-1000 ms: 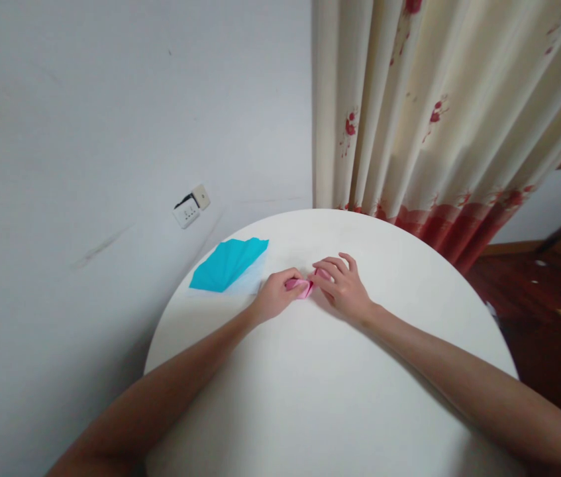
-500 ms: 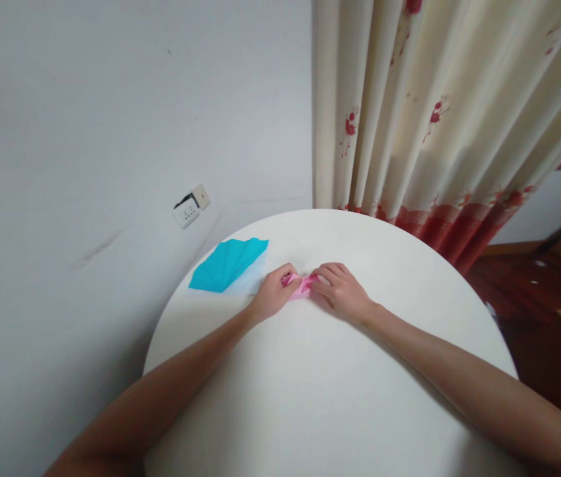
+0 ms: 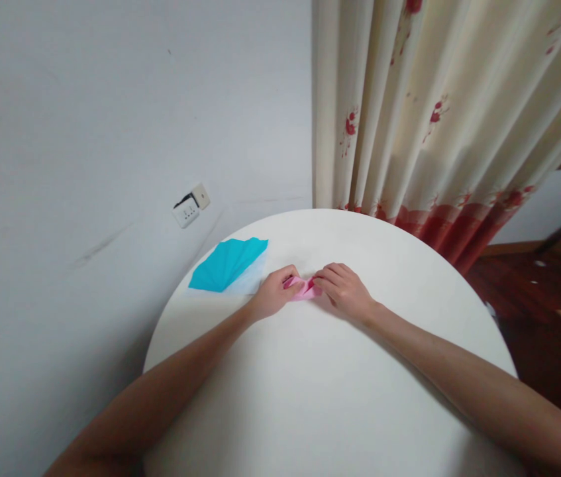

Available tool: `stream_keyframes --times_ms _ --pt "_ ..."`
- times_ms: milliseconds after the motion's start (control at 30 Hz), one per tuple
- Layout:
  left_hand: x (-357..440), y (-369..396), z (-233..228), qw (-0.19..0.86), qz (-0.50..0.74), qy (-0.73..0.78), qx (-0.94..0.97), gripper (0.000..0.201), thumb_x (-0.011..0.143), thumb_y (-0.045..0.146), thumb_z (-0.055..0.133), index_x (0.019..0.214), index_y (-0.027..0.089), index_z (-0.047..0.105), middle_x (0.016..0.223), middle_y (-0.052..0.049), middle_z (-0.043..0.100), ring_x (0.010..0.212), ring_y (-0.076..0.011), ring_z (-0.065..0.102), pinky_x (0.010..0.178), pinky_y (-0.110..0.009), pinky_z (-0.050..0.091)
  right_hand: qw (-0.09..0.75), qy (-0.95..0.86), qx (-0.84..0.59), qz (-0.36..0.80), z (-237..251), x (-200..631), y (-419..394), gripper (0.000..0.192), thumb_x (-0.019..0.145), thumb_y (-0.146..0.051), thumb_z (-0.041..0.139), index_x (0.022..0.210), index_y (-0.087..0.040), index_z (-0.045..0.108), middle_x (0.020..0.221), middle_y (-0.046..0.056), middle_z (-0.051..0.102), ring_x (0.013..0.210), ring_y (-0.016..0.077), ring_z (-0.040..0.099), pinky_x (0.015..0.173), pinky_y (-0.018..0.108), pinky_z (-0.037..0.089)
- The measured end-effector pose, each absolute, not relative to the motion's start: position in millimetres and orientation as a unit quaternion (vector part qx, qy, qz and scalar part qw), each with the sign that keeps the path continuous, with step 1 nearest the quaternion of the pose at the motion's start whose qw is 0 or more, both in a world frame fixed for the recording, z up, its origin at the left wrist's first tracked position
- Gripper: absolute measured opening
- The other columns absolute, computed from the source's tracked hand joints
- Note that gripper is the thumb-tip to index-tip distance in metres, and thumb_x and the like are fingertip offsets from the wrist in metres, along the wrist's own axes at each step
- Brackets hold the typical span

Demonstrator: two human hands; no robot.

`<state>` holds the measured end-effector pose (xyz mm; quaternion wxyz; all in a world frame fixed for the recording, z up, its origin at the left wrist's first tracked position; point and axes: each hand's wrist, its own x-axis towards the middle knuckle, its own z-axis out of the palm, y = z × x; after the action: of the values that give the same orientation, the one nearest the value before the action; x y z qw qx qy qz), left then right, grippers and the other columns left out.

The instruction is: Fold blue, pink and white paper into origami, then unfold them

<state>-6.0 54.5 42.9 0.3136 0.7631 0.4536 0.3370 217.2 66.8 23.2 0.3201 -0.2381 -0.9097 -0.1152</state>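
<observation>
Between my two hands is a small folded piece of pink paper (image 3: 305, 289), lighter on the outside and deeper pink in its folds. My left hand (image 3: 276, 291) grips its left end, thumb on top and fingers curled behind. At the right end, the fingers of my right hand (image 3: 342, 289) are bent and pinch the paper; their tips partly hide it. Left of my left hand lies a creased sheet of blue paper (image 3: 230, 264), with a white part (image 3: 248, 281) showing along its lower right side.
The round white table (image 3: 320, 384) stands against a pale wall (image 3: 111, 99) with a socket (image 3: 187, 212) on it. A cream and red curtain (image 3: 409, 132) hangs behind the table's right side. Dark reddish floor (image 3: 523, 291) shows at the right.
The pink paper's folds have shifted slightly, and more of its middle shows. My right fingers have moved a little; both hands stay in nearly the same place.
</observation>
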Motion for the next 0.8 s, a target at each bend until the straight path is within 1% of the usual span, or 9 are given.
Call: stream_keyframes --times_ms 133,233,300,400,500,600,667,733,800 --pt "-6 54 43 0.308 0.347 0.470 0.751 0.014 0.085 0.027 0.058 0.075 0.019 0.053 0.067 0.005 0.047 0.065 -0.0126 0.042 0.061 -0.025 0.032 0.297 -0.915 -0.251 -0.111 22 216 67 0.020 0.089 -0.006 0.052 0.098 -0.016 0.067 0.104 0.009 0.067 0.095 0.0235 0.050 0.079 0.036 0.040" --pt "-6 56 40 0.312 0.357 0.474 0.742 0.008 0.082 0.025 0.062 0.079 0.019 0.057 0.071 0.003 0.056 0.070 -0.0143 0.051 0.067 -0.026 0.038 0.268 -0.924 -0.255 -0.099 23 214 66 0.015 0.091 -0.011 0.054 0.095 -0.017 0.067 0.104 0.010 0.065 0.096 0.0231 0.050 0.078 0.036 0.040" --pt "-7 56 38 0.309 0.356 0.461 0.751 0.006 0.081 0.023 0.063 0.084 0.019 0.062 0.081 0.000 0.065 0.080 -0.0170 0.058 0.076 -0.028 0.043 0.255 -0.928 -0.257 -0.087 25 213 63 0.014 0.092 -0.014 0.054 0.095 -0.017 0.068 0.103 0.010 0.064 0.097 0.0231 0.050 0.078 0.035 0.040" --pt "-9 55 38 0.296 0.332 0.434 0.783 0.017 0.081 0.019 0.063 0.097 0.019 0.069 0.100 -0.003 0.072 0.094 -0.0193 0.064 0.089 -0.030 0.045 0.266 -0.923 -0.275 -0.049 29 210 58 0.014 0.094 -0.026 0.057 0.096 -0.018 0.069 0.102 0.010 0.063 0.098 0.0238 0.051 0.080 0.037 0.041" --pt "-11 54 40 0.255 0.305 0.419 0.816 0.022 0.084 0.018 0.062 0.103 0.021 0.072 0.106 -0.003 0.073 0.097 -0.0191 0.065 0.090 -0.030 0.046 0.326 -0.891 -0.313 0.026 29 208 53 0.021 0.094 -0.036 0.056 0.097 -0.020 0.070 0.103 0.010 0.063 0.097 0.0232 0.053 0.084 0.038 0.043" --pt "-11 53 43 0.202 0.288 0.407 0.843 0.020 0.087 0.018 0.061 0.104 0.024 0.072 0.104 0.000 0.074 0.093 -0.0180 0.065 0.087 -0.031 0.046 0.402 -0.836 -0.364 0.086 26 205 54 0.022 0.095 -0.033 0.054 0.105 -0.020 0.069 0.108 0.011 0.063 0.102 0.0234 0.055 0.090 0.039 0.045" --pt "-11 54 44 0.163 0.273 0.397 0.861 0.018 0.089 0.020 0.061 0.102 0.025 0.071 0.101 0.001 0.075 0.090 -0.0180 0.063 0.086 -0.032 0.044 0.427 -0.805 -0.392 0.127 22 203 57 0.026 0.092 -0.033 0.057 0.113 -0.019 0.066 0.114 0.012 0.064 0.108 0.0250 0.055 0.095 0.041 0.044" --pt "-11 54 43 0.112 0.255 0.383 0.881 0.014 0.091 0.023 0.060 0.100 0.024 0.072 0.100 0.000 0.076 0.091 -0.0189 0.062 0.084 -0.034 0.041 0.426 -0.777 -0.415 0.204 18 201 60 0.031 0.088 -0.034 0.061 0.113 -0.018 0.064 0.111 0.011 0.066 0.102 0.0246 0.059 0.090 0.040 0.047" --pt "-12 54 43 0.057 0.241 0.365 0.898 0.015 0.094 0.024 0.058 0.097 0.024 0.072 0.099 0.000 0.076 0.092 -0.0195 0.061 0.082 -0.036 0.038 0.408 -0.742 -0.433 0.309 15 200 63 0.027 0.086 -0.037 0.062 0.103 -0.016 0.066 0.097 0.009 0.070 0.084 0.0214 0.063 0.077 0.036 0.050"
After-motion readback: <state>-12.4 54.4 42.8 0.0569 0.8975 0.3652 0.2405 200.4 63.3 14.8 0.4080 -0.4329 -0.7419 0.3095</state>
